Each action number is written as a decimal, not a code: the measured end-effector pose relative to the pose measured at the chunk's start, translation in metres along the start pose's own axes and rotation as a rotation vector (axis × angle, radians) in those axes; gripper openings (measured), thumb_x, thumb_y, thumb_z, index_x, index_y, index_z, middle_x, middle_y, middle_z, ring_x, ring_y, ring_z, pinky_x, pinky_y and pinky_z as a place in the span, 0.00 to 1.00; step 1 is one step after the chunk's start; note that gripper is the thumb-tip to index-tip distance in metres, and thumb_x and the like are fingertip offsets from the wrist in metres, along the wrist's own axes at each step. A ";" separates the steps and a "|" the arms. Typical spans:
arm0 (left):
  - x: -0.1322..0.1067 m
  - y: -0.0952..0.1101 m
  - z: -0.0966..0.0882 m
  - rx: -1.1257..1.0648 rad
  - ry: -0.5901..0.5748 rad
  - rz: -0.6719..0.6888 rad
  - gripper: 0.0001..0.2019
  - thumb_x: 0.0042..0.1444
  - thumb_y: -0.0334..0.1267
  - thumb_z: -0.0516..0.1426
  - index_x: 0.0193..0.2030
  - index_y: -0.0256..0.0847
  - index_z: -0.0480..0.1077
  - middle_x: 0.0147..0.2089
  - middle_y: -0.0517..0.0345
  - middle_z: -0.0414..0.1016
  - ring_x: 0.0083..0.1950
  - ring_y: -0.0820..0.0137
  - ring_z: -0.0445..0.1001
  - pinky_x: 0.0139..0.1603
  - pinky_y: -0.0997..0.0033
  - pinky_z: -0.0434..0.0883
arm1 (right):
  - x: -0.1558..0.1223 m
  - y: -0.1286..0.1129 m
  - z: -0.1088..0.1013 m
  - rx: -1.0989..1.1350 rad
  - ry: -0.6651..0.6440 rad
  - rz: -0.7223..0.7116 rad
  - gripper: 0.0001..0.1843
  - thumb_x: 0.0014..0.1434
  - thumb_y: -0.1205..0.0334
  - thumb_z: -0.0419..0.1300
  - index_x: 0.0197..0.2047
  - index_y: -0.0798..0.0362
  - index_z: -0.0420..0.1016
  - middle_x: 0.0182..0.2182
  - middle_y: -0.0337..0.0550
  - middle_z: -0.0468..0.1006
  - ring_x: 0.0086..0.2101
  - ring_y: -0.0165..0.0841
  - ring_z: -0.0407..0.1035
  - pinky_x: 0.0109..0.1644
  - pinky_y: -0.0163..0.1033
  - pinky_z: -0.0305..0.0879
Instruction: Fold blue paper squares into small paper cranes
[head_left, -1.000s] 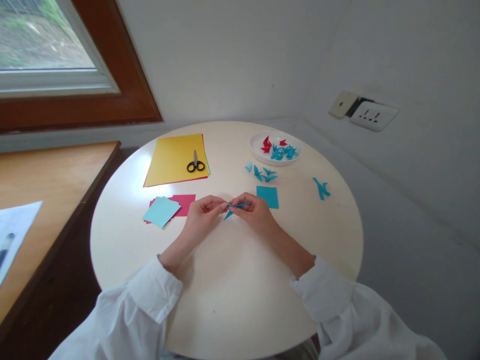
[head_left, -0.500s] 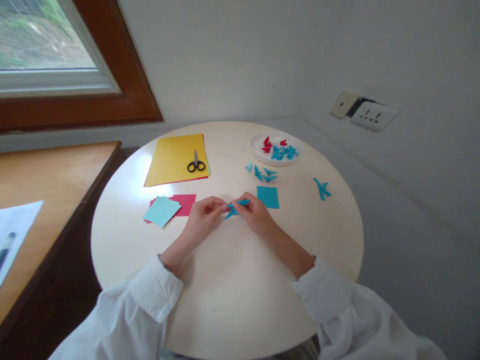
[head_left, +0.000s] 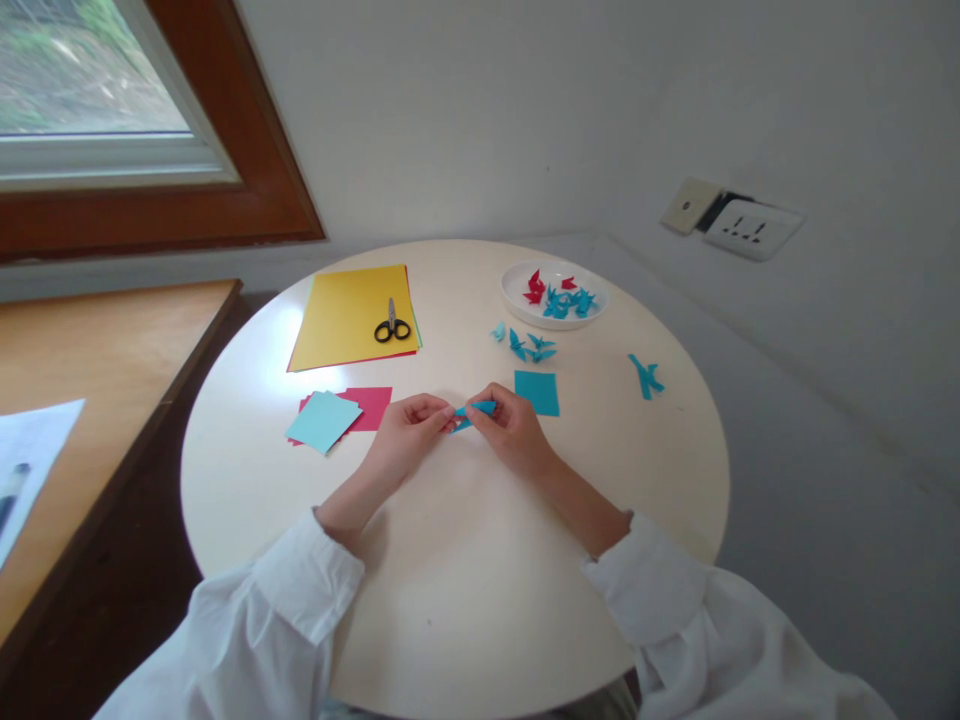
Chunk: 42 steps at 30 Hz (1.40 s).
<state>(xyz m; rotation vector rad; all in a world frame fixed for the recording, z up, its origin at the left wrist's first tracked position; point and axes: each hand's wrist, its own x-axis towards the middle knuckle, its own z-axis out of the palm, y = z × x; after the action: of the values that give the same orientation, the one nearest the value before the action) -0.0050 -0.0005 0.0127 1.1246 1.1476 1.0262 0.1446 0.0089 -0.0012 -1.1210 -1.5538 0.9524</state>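
Folded paper [head_left: 486, 407] is pinched by left hand [head_left: 409, 428] and right hand [head_left: 516, 432] over the surface [head_left: 465, 580], both grips narrow, probably for crease control. Small pieces [head_left: 559, 303] are grouped in the plate [head_left: 514, 293], likely against scattering; scissors [head_left: 391, 318] are parked on yellow sheet [head_left: 337, 320].

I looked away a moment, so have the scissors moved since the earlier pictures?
No. The scissors lie at the same spot on the yellow sheet, itself unmoved on the table.
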 end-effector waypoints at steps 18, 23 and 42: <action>0.005 -0.006 -0.004 0.030 -0.019 -0.005 0.09 0.42 0.39 0.63 0.26 0.35 0.73 0.26 0.55 0.76 0.28 0.72 0.72 0.30 0.73 0.67 | 0.000 0.003 -0.002 -0.082 0.032 0.002 0.11 0.49 0.58 0.56 0.21 0.51 0.59 0.17 0.32 0.59 0.22 0.27 0.54 0.26 0.35 0.51; 0.005 -0.005 -0.004 -0.059 -0.012 -0.021 0.13 0.41 0.40 0.64 0.31 0.36 0.69 0.23 0.58 0.75 0.29 0.71 0.74 0.33 0.72 0.68 | 0.000 0.002 -0.002 -0.089 0.040 0.009 0.10 0.48 0.58 0.56 0.21 0.51 0.60 0.17 0.32 0.59 0.21 0.26 0.53 0.25 0.34 0.50; 0.005 -0.004 -0.002 -0.007 0.009 -0.009 0.09 0.41 0.36 0.61 0.30 0.36 0.69 0.23 0.58 0.75 0.28 0.71 0.74 0.32 0.72 0.68 | 0.000 0.004 -0.002 -0.153 0.041 0.003 0.10 0.48 0.60 0.55 0.20 0.51 0.58 0.16 0.31 0.57 0.21 0.26 0.52 0.25 0.34 0.48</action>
<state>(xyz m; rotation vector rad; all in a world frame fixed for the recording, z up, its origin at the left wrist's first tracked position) -0.0064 0.0041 0.0082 1.1096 1.1543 1.0289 0.1471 0.0104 -0.0045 -1.2426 -1.6135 0.8181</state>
